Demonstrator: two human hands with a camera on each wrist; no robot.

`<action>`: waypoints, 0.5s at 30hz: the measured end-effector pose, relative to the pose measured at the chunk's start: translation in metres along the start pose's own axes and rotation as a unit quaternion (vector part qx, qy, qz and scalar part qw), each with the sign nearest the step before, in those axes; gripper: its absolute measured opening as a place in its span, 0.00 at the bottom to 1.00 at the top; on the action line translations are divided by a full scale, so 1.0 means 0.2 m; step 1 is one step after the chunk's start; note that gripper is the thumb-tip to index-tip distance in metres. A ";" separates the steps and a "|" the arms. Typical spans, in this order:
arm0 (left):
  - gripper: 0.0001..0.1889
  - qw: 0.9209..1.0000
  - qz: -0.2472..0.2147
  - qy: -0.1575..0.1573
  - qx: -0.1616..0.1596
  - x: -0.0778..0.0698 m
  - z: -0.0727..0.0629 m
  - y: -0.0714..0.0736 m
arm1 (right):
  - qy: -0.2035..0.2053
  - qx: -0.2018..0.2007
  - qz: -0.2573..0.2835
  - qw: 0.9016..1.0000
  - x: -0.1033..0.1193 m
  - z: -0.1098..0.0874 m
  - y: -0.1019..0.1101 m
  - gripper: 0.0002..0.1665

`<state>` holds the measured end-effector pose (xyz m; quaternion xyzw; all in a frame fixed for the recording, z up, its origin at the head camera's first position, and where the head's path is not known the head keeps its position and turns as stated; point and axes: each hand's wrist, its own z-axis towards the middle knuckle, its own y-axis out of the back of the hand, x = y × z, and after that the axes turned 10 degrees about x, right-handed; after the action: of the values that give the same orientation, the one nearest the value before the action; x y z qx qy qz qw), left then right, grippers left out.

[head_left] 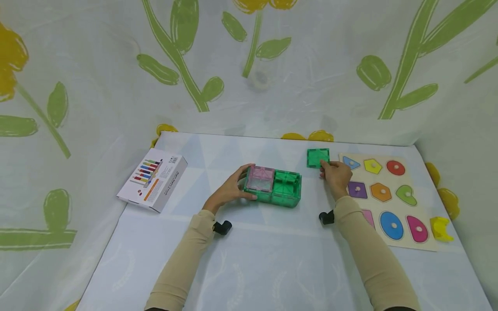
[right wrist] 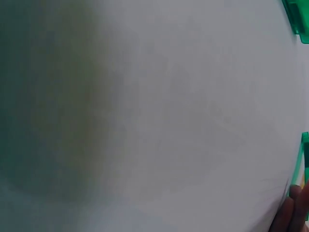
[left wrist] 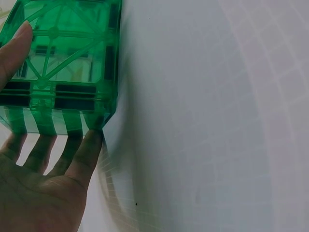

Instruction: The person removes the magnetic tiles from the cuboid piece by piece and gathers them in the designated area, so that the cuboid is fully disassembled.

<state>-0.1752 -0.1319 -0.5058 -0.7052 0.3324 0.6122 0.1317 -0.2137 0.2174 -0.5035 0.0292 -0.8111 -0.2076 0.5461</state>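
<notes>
A two-cell box of see-through green magnetic tiles (head_left: 285, 199) sits mid-table. A pink square tile (head_left: 260, 173) covers its left cell, while the right cell shows no cover. My left hand (head_left: 231, 188) grips the box's left end, with thumb and fingers on opposite sides. The left wrist view shows the box's green end wall (left wrist: 63, 60) close up. To the right of the box, my right hand (head_left: 336, 177) pinches a loose green square tile (head_left: 317, 156) by its lower right corner. Only this tile's edge (right wrist: 298, 164) shows in the right wrist view.
A shape puzzle board (head_left: 397, 203) with knobbed pieces lies at the right, partly under my right forearm. Beside it is a yellow curved piece (head_left: 441, 229) near the table's right edge. A white printed box (head_left: 155, 179) lies at the left edge. A patterned curtain (head_left: 295, 95) hangs behind.
</notes>
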 end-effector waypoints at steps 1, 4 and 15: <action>0.57 1.000 0.000 0.001 -0.001 0.00 0.00 0.00 | 0.003 -0.003 -0.003 1.000 0.00 0.00 0.00 0.29; 0.57 1.000 -0.001 0.001 0.000 0.00 0.00 0.00 | 0.011 -0.010 -0.016 1.000 0.00 -0.01 0.00 0.28; 0.57 1.000 -0.004 0.000 -0.003 0.01 0.01 0.00 | 0.018 -0.020 -0.056 0.998 -0.01 0.00 0.00 0.27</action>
<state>-0.1762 -0.1318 -0.5069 -0.7069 0.3271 0.6131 0.1321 -0.2125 0.2176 -0.5058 0.0670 -0.7939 -0.2536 0.5486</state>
